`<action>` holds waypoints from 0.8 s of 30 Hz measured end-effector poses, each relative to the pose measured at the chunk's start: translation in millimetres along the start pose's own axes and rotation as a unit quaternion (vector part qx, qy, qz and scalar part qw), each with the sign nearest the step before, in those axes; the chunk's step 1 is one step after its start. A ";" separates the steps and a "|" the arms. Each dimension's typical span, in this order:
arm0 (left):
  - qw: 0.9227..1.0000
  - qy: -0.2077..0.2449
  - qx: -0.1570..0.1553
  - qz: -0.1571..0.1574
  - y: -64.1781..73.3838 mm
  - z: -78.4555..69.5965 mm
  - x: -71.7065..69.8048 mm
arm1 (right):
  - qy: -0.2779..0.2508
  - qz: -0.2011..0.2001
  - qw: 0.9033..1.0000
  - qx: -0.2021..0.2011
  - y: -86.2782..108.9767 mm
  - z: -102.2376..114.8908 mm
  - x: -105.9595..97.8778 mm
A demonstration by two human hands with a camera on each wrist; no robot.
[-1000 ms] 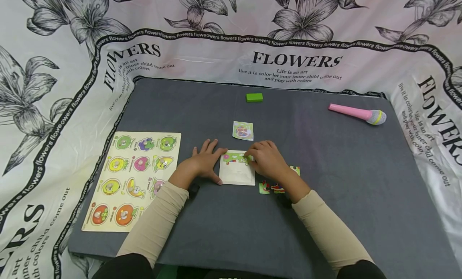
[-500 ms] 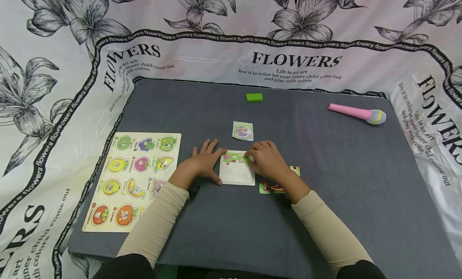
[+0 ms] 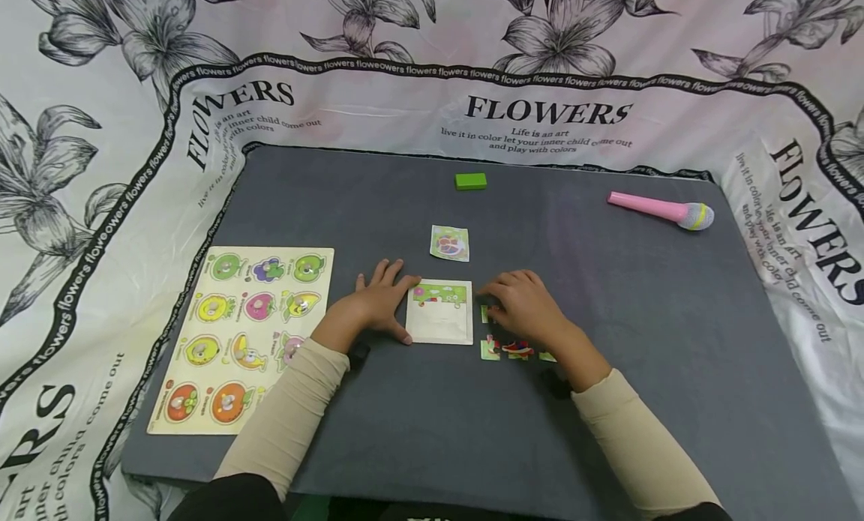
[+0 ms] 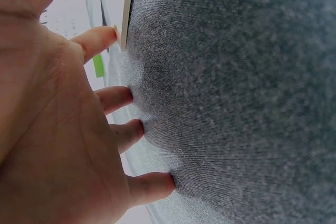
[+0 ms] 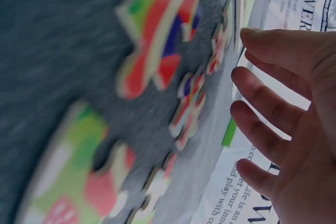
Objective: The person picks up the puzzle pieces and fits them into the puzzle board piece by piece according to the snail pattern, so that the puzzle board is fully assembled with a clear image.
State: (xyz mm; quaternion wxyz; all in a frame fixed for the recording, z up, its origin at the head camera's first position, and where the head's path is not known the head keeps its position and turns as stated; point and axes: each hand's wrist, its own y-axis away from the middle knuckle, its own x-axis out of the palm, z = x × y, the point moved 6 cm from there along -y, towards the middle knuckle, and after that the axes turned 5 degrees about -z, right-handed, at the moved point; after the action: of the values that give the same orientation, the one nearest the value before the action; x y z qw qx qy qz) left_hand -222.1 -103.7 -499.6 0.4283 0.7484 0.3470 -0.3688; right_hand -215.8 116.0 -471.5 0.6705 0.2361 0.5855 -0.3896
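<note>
A small square puzzle tray [image 3: 439, 326] lies mid-table with a green strip of joined jigsaw pieces [image 3: 442, 293] along its top. My left hand [image 3: 373, 308] is spread on the cloth at the tray's left side, thumb and index fingertip at its edge. The left wrist view shows the fingers [image 4: 149, 188] apart, tips on the cloth. My right hand [image 3: 523, 305] hovers right of the tray, over loose jigsaw pieces [image 3: 517, 349] in red, blue and green. In the right wrist view its fingers [image 5: 262, 121] are loosely bent, holding nothing; more pieces [image 5: 157, 40] lie below it.
A fruit puzzle board [image 3: 259, 306] lies at the left, partly under the left forearm. Beyond the tray are a picture card [image 3: 449, 243] and a green block [image 3: 470, 181]. A pink toy microphone [image 3: 658, 210] lies at the back right. Flower-print cloth surrounds the grey table.
My right hand has left the tray's top right corner and moved right over the loose pieces, uncovering the full green strip. My left hand stays at the tray's edge.
</note>
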 end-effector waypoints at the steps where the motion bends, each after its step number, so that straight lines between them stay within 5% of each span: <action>1: 1.000 0.000 0.001 -0.001 0.3 0.0 -0.6 | 0.000 0.004 1.000 0.001 2.5 -1.1 0.1; 24: 1.000 0.002 0.001 -0.001 0.0 -0.1 -1.5 | -0.012 0.004 1.000 -0.001 11.2 -2.3 -2.0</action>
State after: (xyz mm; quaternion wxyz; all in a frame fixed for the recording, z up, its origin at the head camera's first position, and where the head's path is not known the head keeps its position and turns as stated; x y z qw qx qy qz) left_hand -222.9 -103.9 -498.3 0.4267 0.7492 0.3480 -0.3680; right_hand -208.3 124.8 -471.5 0.6797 0.2328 0.5767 -0.3888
